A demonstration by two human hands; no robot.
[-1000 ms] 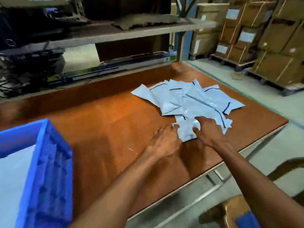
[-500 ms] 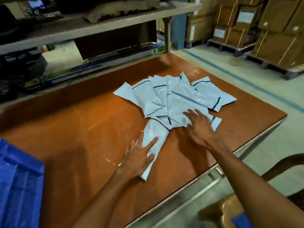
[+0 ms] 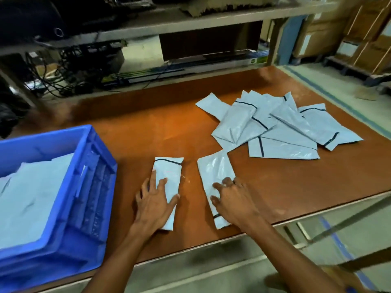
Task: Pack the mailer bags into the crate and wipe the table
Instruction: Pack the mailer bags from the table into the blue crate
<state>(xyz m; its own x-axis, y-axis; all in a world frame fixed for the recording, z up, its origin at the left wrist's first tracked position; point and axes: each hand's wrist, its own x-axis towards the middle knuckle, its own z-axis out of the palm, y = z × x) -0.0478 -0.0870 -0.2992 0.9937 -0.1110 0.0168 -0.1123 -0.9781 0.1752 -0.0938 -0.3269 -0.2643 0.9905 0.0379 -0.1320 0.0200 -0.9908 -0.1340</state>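
Both hands flat on two separate mailer bags near the table's front edge.
Left hand [image 3: 155, 205], fingers straight and spread, presses a folded pale grey plastic mailer bag with a dark stripe [image 3: 169, 174]. Right hand [image 3: 234, 204], fingers splayed and gripping nothing, rests on a second pale grey mailer bag [image 3: 214, 170] just beside the first, not touching it. Loose pile of grey mailer bags [image 3: 281, 127] lies farther back right on the orange-brown wooden table [image 3: 137, 134]. Blue plastic crate [image 3: 88, 197] at the left, grey bags [image 3: 31, 197] already inside.
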